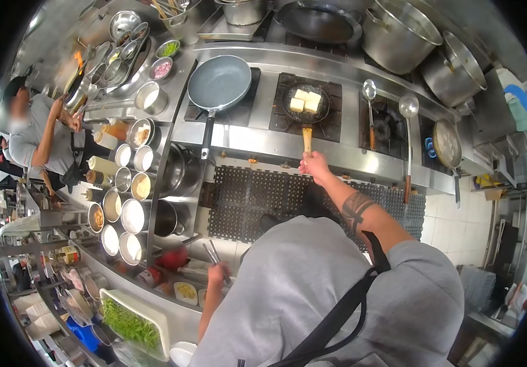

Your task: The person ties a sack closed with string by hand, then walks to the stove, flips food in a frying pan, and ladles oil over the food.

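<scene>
My right hand (pixel 313 166) is wrapped round the light wooden handle (pixel 307 139) of a small black frying pan (pixel 289 115). The pan sits over a burner, and several pale, square blocks of food (pixel 306 101) lie in it. Down at my left side, my left hand (pixel 218 273) is closed on metal tongs (pixel 212 252), tips pointing away from me. Beside the tongs are small containers, one with chopped yellow food (pixel 186 291). A larger grey frying pan (pixel 219 82) rests on the burner left of the small pan, its black handle towards me.
Two long ladles (pixel 408 107) (pixel 369 90) lie across the right burner. Large pots (pixel 401 33) stand behind the stove. Several metal containers (pixel 132 215) line the left counter, near a tub of greens (pixel 130 321). Another person (pixel 46 131) works at far left near a flame.
</scene>
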